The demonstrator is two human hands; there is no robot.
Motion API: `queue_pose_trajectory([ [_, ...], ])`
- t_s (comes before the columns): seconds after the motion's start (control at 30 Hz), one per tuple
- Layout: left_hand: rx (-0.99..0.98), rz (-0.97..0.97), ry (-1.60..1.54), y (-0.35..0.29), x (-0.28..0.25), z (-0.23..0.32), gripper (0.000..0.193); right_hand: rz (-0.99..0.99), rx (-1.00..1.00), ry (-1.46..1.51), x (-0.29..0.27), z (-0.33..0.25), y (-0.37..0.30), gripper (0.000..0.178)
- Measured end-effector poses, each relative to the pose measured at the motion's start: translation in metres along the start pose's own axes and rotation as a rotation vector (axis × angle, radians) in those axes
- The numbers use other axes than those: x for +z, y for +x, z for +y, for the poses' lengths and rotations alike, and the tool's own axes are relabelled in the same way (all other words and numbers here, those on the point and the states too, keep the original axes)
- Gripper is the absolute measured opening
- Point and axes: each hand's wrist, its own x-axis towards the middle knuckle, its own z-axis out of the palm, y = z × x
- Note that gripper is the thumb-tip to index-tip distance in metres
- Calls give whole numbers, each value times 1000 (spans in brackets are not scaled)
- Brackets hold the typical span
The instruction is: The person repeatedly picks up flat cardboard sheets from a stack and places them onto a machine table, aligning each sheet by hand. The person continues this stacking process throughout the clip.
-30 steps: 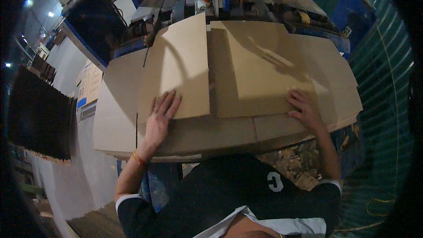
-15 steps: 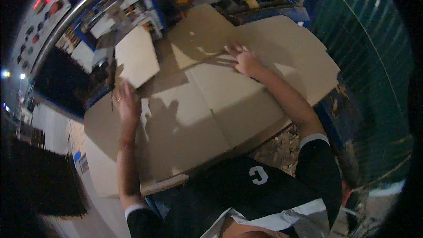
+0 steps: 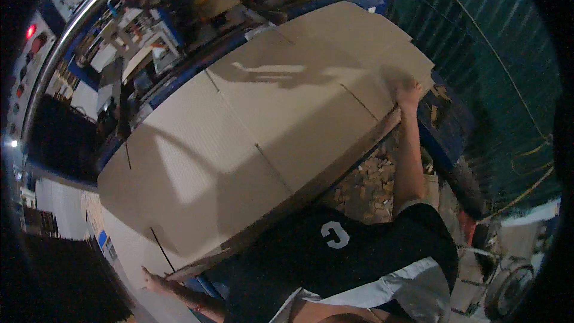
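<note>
— Sheet position?
— Large flat brown corrugated cardboard sheet fills frame centre, long axis lower left to upper right.
— Hands?
— Left hand grips lower-left corner, fingers unclear; right hand spread, pressing upper-right edge.
— Labels?
— Small blue rectangular label, lower left.

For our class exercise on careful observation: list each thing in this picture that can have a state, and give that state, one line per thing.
Cardboard sheet: unfolded, lying flat on the stack, creases and slots showing.
Cardboard stack: flat sheets piled up, edges roughly aligned.
Right hand: flat on the sheet's far right edge.
Left hand: at the sheet's near left corner; grip unclear.
Red lamp: lit.
Scraps: scattered on the floor by the stack.
</note>
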Motion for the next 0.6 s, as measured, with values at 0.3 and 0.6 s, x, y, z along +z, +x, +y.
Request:
queue_pose_trajectory([
  [0.3, 267, 354, -447, -14, -32, 69, 36, 356, -114, 1268, -52, -42, 54, 45],
  [0.6, 376, 444, -609, -43, -40, 93, 51, 1, -371, 196, -173, -104, 80, 51],
])
